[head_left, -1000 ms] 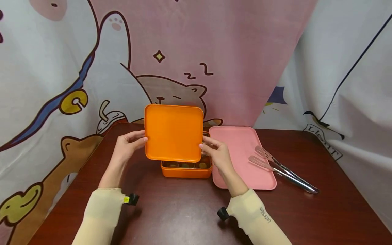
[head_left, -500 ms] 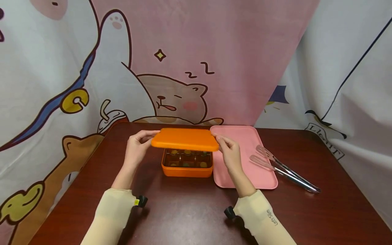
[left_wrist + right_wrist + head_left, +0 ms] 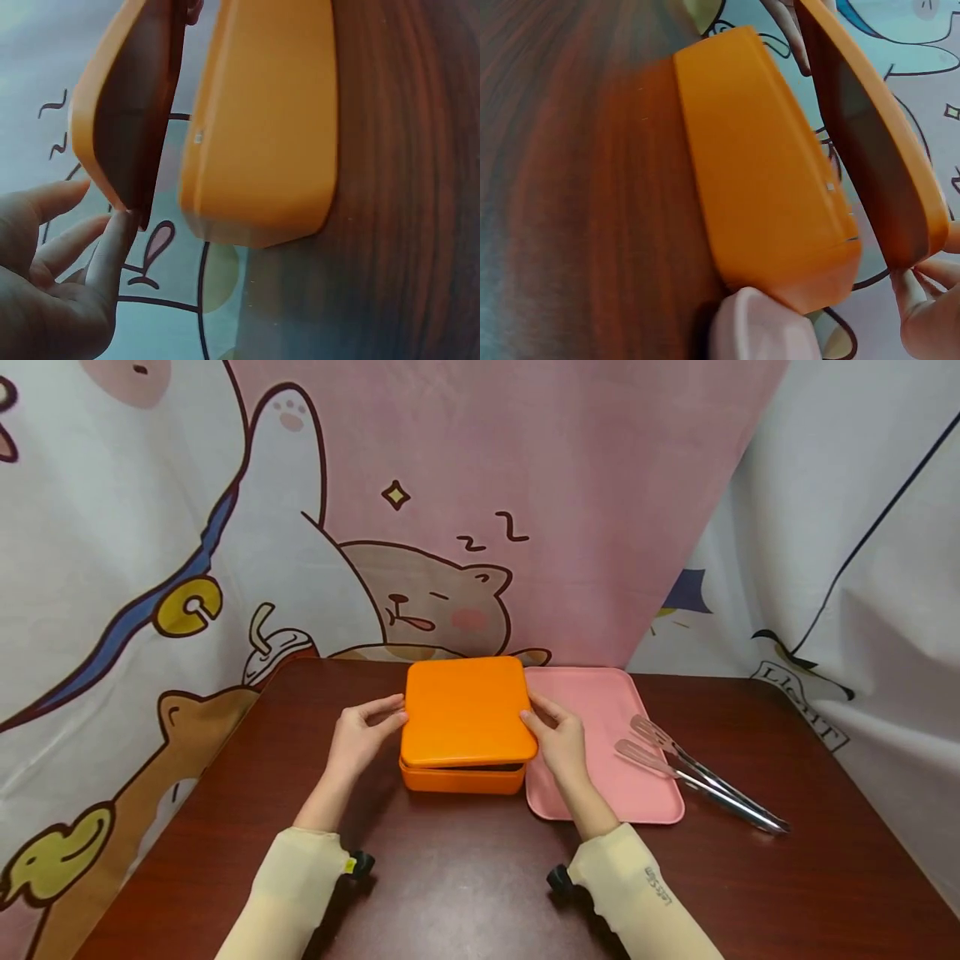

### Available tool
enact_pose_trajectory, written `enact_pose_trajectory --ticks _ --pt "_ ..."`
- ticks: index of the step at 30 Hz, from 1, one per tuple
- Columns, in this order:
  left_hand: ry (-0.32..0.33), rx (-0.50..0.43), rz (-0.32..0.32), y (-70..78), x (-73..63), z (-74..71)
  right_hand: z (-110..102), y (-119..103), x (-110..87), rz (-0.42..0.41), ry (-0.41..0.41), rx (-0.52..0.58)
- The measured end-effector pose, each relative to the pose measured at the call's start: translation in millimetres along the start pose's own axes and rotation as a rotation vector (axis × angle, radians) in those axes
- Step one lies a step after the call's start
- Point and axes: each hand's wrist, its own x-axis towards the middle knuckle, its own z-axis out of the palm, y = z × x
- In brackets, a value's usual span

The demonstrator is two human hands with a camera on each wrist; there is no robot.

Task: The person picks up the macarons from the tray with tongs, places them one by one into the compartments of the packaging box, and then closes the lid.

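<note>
A square orange lid (image 3: 469, 710) lies over the orange lunch box (image 3: 463, 780) in the head view, with a dark gap along the front. Both wrist views show the lid (image 3: 129, 120) held apart from the box (image 3: 769, 169). At its left edge my left hand (image 3: 360, 739) pinches the lid between thumb and fingers. My right hand (image 3: 562, 743) grips the opposite edge the same way. The lid hides what is inside the box.
Right beside the box lies a pink tray (image 3: 600, 777). Metal tongs (image 3: 712, 787) with pinkish slotted tips rest across its right edge onto the dark wooden table (image 3: 450, 877). A printed cloth (image 3: 585, 510) hangs behind the table.
Both hands lowered the lid from a raised, upright pose, through a tilt over the box, onto or just above its top. The compartments seen half a second ago are now covered.
</note>
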Motion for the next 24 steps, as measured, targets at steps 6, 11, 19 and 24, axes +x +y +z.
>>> enact_pose_trajectory --ticks 6,11,19,24 --pt "-0.021 0.038 -0.017 -9.9 2.8 7.4 4 16 -0.1 -0.011 -0.041 -0.134" --pt "-0.035 0.065 -0.045 -16.0 5.4 11.5 5 23 -0.6 -0.021 -0.059 -0.178" --pt "-0.048 0.092 -0.059 -18.6 5.0 11.8 3 21 -5.6 -0.002 -0.077 -0.214" --pt "-0.053 0.091 -0.053 -19.4 2.7 11.3 1 23 -9.3 -0.022 -0.078 -0.229"
